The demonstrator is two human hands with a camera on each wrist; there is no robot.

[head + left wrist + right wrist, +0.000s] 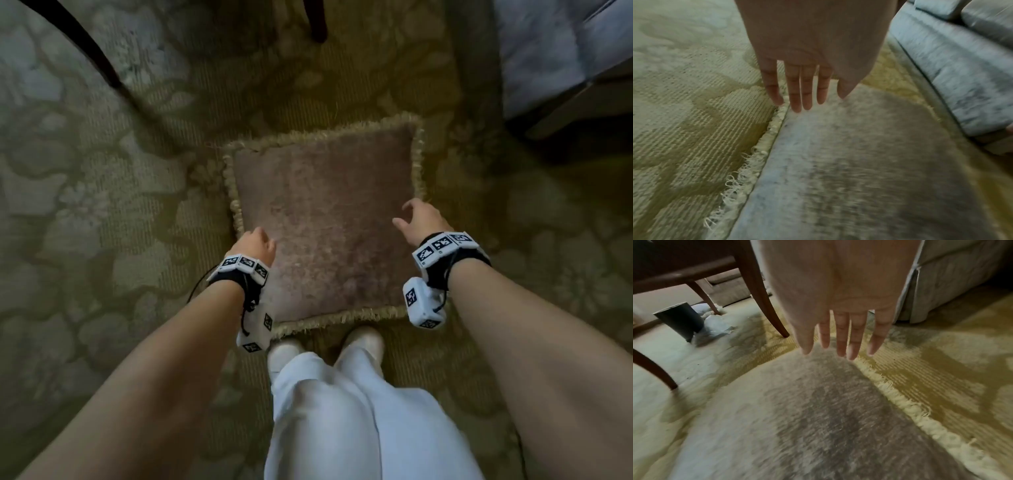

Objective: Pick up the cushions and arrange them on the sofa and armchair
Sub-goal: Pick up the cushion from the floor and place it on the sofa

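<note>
Cushion (323,226), fringed, brownish: flat on patterned carpet (102,205), not yet lifted. Left hand (255,245) and right hand (423,219) at its side edges, fingers straight, slightly apart, gripping nothing. Pale upholstered seat (561,58) nearby. Placement all outstanding.

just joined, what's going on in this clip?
A person stands over a square mauve velvet cushion with a cream fringe lying flat on the patterned olive carpet. The left hand is at its left edge and the right hand near its right edge, fingers extended. Neither grips it yet. A pale blue-grey sofa sits to the right.
</note>
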